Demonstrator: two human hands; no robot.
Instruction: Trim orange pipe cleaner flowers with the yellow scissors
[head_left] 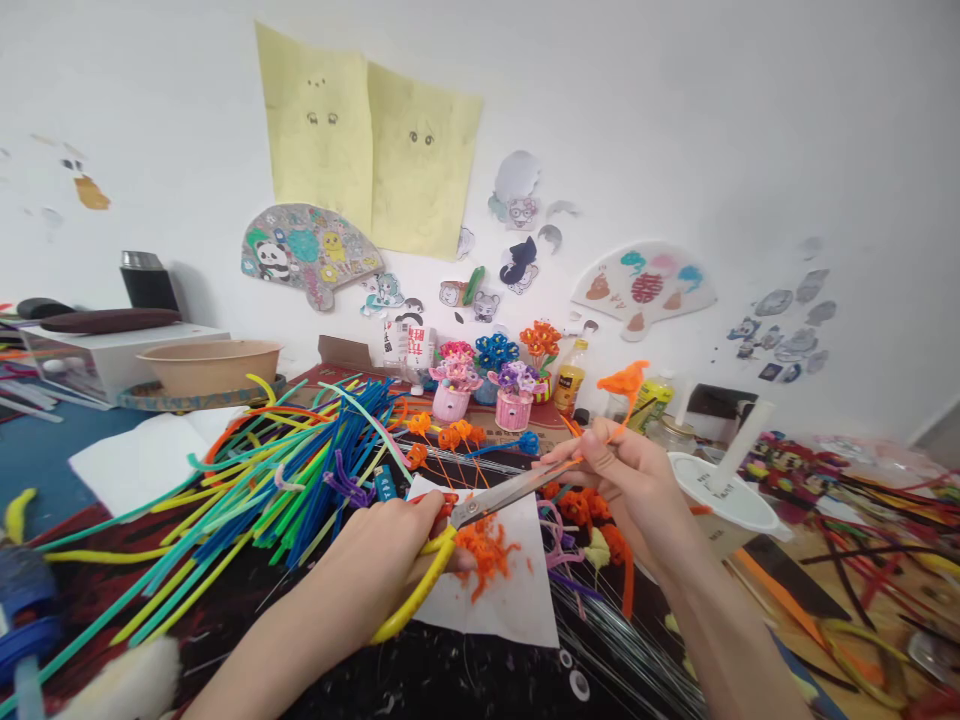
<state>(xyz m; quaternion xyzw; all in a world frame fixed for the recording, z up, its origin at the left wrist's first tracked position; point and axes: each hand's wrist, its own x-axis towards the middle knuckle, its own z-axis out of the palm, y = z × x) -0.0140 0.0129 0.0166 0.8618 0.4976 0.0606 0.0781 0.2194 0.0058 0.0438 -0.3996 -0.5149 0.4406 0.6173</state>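
My left hand [394, 545] is closed round the handles of a pair of scissors [514, 490] with yellow and red grips. The blades point right and reach up to my right hand [619, 465]. Between its thumb and fingers, my right hand pinches an orange pipe cleaner flower [624, 381], whose fluffy head stands above the fingertips. The blade tips lie against or very near the orange stem; contact is hard to tell. Below the scissors, orange fuzz clippings [487, 558] lie on a white paper sheet [517, 620].
A big bundle of coloured pipe cleaners [300, 490] covers the left side. Behind are small pink flower pots [515, 412], a juice bottle [571, 376] and a tan basin [210, 366]. A white spindle stand [724, 490] is at right, near thin wires [630, 650].
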